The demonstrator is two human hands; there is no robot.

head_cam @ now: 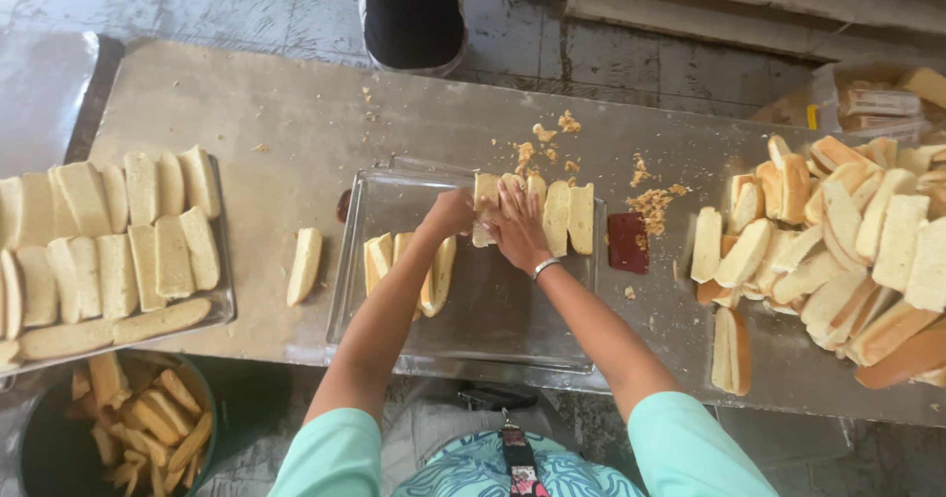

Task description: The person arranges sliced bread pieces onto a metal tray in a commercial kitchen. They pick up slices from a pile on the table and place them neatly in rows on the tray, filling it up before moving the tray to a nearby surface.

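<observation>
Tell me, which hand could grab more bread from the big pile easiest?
Probably the right hand. The big pile of bread slices lies on the right side of the table, while the left hand sits farther away, both now on slices in the metal tray.

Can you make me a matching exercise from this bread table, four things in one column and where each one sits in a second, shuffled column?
Things:
1. Lone pale bread slice
2. Dark round bucket of crust strips
3. Big loose heap of sliced bread
4. Small dark red rectangular block

Places:
A. Right end of the table
B. Below the table's left end
C. Bare tabletop between the two metal trays
D. Just right of the middle tray, by the crumbs

Pairs: 1-C, 2-B, 3-A, 4-D
</observation>
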